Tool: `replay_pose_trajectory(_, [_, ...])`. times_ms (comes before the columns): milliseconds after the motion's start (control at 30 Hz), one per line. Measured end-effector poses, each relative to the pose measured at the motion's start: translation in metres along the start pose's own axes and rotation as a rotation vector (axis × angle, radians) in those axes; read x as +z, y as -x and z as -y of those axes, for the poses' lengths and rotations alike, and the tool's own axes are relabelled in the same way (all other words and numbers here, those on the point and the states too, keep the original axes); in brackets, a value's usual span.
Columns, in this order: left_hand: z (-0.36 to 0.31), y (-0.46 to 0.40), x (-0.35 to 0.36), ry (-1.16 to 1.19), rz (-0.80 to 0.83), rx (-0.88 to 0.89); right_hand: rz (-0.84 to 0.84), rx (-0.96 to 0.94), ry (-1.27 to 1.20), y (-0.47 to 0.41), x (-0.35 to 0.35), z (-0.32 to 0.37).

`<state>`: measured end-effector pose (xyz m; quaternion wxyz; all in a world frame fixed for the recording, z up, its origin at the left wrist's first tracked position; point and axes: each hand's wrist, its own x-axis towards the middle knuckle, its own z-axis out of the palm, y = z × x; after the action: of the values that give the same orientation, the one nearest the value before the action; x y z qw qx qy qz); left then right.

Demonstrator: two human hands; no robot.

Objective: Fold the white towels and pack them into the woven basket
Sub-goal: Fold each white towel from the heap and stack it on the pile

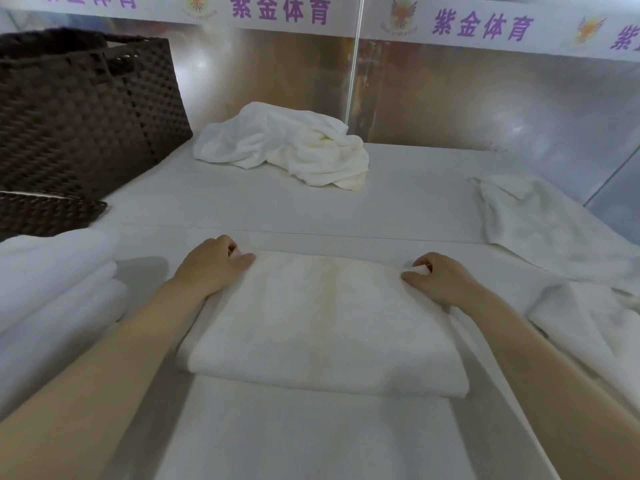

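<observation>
Folded towel [322, 327] lies front and centre on the white table [311, 209]; left hand [211, 265] pinches its far left corner, right hand [438, 280] pinches the far right one; woven basket [86, 112] stands far left, crumpled towels [284, 147] just beside it.

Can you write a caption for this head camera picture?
Both hands pinch the folded towel's far corners.

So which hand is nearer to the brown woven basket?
Left. The left hand pinches the folded towel's far left corner, on the side where the woven basket stands. The right hand pinches the far right corner, farther away.
</observation>
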<state>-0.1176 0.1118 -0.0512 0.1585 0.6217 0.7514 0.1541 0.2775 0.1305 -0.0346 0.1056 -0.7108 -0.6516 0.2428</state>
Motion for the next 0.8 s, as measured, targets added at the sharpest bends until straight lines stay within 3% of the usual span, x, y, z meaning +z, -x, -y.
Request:
replay_pose_trajectory(100, [-0.010,-0.005,-0.011,-0.061,0.162,-0.063,0.041,0.001,-0.007,0.000,-0.005,0.005])
replay_pose_trajectory(200, [-0.019,-0.004,-0.011,-0.155,0.186,-0.029,0.043,-0.003,0.032,0.003,-0.004,0.010])
replay_pose_trajectory(333, [-0.026,0.003,-0.005,-0.047,0.086,0.012,-0.016,-0.028,0.050,0.007,-0.004,0.010])
replay_pose_trajectory(500, [-0.016,0.004,-0.001,0.212,0.027,0.047,-0.112,-0.072,-0.155,0.008,-0.002,0.001])
replay_pose_trajectory(700, [-0.024,0.021,0.009,-0.172,-0.263,0.247,-0.204,-0.121,-0.248,0.015,0.011,-0.005])
replay_pose_trajectory(800, [-0.046,0.040,0.010,-0.194,-0.201,0.345,-0.210,-0.049,-0.250,0.022,0.007,-0.010])
